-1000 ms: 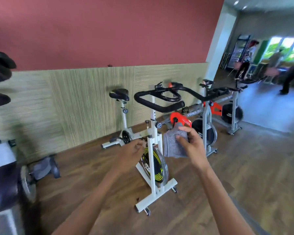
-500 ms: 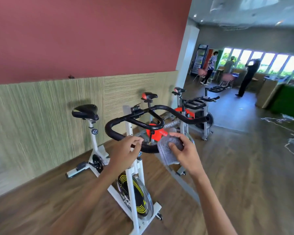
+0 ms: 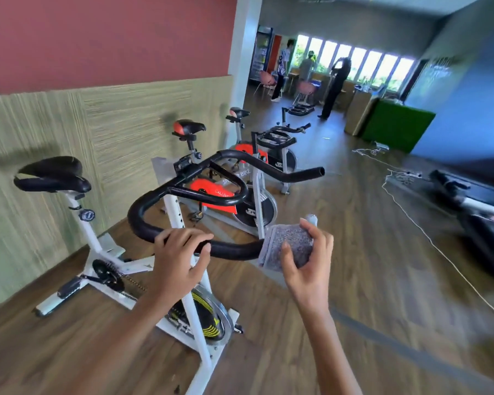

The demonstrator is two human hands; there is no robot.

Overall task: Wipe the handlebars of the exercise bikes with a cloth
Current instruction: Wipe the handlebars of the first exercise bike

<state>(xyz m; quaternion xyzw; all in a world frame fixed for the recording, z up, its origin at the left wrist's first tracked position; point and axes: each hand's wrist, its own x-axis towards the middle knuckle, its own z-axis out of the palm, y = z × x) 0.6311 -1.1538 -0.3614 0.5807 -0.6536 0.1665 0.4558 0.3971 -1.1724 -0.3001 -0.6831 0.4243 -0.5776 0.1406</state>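
The handlebar (image 3: 231, 250) is a black looped bar on top of a white bike (image 3: 175, 215), and both hands are on its near arm. The left hand (image 3: 180, 260) grips that arm, fingers curled over the top and thumb at the front. Just right of it, a short bare stretch of bar runs into a grey cloth (image 3: 290, 245), which covers the arm's end. The right hand (image 3: 307, 266) grips the cloth, its thumb pressed on the near face and its fingers wrapped round the back; a bit of cloth sticks up above the fingertips. Whether the bar's tip is fully inside the cloth cannot be told.

The bar's other arm reaches away beyond the right hand, its end bare. Below the left hand are the bike's post and its flywheel (image 3: 208, 319) with yellow marks. Left of the left hand and farther off stands the black saddle (image 3: 52, 173).

Beyond the hands a red bike (image 3: 211, 193) stands next in line along the wall, and another bike (image 3: 277, 143) behind it. Right of the right hand a white cord (image 3: 411, 220) trails over the wood floor towards a blurred dark machine (image 3: 482, 215). Far beyond, three people (image 3: 337, 84) stand by the windows, near a green counter (image 3: 397, 124).
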